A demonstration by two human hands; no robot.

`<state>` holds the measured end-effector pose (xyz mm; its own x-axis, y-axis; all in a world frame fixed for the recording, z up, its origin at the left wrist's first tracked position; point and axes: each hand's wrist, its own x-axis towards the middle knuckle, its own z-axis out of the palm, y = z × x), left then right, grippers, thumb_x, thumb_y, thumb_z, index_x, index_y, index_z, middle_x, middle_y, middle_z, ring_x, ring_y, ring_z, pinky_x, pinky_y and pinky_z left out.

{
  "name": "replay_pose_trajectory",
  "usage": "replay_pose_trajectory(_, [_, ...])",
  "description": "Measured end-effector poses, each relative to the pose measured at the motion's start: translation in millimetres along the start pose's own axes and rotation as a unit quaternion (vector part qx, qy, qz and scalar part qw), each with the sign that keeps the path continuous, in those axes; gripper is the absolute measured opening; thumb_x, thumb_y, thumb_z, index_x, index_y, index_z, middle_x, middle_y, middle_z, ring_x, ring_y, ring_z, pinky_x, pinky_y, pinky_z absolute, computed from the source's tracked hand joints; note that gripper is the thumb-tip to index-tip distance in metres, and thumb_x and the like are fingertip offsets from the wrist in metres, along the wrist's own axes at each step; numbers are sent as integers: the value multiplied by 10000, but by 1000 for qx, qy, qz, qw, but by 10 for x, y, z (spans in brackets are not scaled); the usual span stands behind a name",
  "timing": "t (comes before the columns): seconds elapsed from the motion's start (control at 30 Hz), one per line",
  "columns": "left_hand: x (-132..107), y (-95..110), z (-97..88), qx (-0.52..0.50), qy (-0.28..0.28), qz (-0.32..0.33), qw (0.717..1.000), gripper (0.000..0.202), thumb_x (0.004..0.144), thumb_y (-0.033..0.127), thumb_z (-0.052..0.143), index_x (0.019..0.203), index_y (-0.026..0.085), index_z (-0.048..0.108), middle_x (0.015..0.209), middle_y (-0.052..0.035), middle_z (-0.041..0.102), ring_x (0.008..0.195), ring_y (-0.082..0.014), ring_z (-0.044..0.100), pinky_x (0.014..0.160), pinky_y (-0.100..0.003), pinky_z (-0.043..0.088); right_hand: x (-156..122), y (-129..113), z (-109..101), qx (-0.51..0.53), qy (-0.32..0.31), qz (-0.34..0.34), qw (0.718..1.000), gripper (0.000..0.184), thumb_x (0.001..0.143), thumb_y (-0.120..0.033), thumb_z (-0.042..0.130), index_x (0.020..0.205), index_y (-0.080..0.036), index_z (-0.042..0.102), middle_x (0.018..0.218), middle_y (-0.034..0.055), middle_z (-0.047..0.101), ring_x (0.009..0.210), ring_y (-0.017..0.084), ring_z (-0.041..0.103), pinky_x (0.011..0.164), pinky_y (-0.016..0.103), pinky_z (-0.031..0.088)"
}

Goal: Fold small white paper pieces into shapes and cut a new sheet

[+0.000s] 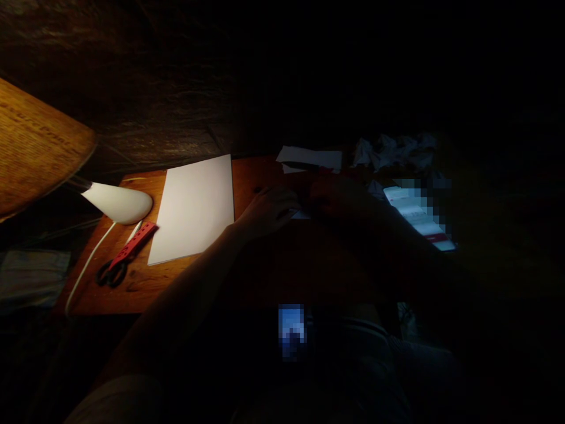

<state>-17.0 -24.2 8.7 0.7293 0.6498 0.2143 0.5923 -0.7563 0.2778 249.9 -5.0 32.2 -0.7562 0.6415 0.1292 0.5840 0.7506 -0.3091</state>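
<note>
A small piece of white paper shows between my two hands, low over the wooden table. My left hand is closed with bent fingers at the paper's left edge. Deep shadow covers my right hand, which looks curled just right of the paper; its fingertips are hidden. Beyond the hands lie white paper strips with a dark, thin object across them. Left of my left forearm is a large sheet of white paper, lying flat.
A lamp with a wooden shade and white base stands at left, its cord trailing off the table. Red-and-black scissors lie nearby. Several crumpled or folded white paper shapes sit back right, above a lit screen.
</note>
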Motion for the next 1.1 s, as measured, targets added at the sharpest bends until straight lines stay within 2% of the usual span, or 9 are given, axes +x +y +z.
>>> replay_pose_trajectory(0.23, [0, -3, 5, 9, 3, -7, 1000, 279, 1098, 289, 570, 1238, 258, 809, 1337, -88, 787, 1320, -295, 700, 1144, -501, 524, 16, -3, 12, -3, -4, -2, 1000, 284, 922, -98, 616, 999, -198, 870, 1106, 93, 820, 997, 238, 666, 901, 372, 458])
replay_pose_trajectory(0.47, [6, -6, -9, -20, 3, -2, 1000, 283, 1090, 281, 569, 1247, 262, 804, 1321, -90, 797, 1328, -294, 697, 1174, -530, 507, 0, 69, 78, 9, 22, 6, 1000, 329, 897, -80, 623, 1068, -207, 874, 1194, 85, 832, 1094, 255, 697, 957, 388, 473])
replay_pose_trajectory(0.57, [9, -20, 7, -29, 2, -2, 1000, 311, 1085, 268, 572, 1311, 259, 786, 1357, -96, 793, 1343, -295, 689, 1195, -539, 499, -16, 73, 87, 19, 32, 22, 999, 346, 917, -96, 600, 1100, -209, 872, 1178, 80, 837, 1076, 249, 697, 929, 379, 470])
replay_pose_trajectory(0.7, [9, -41, 29, -26, -6, 2, 1000, 357, 1091, 253, 568, 1387, 261, 765, 1403, -105, 773, 1378, -297, 666, 1194, -528, 506, -20, 69, 67, 19, 14, 25, 999, 344, 903, -100, 600, 1081, -202, 876, 1165, 86, 834, 1054, 242, 688, 891, 366, 449])
replay_pose_trajectory(1.1, [23, -46, 8, -29, 0, 10, 1000, 300, 1086, 263, 610, 1275, 293, 840, 1393, -89, 758, 1319, -287, 698, 1126, -490, 551, -51, 79, 20, 60, 7, 19, 998, 323, 905, -130, 615, 1059, -211, 887, 1166, 83, 843, 1068, 242, 724, 963, 373, 491])
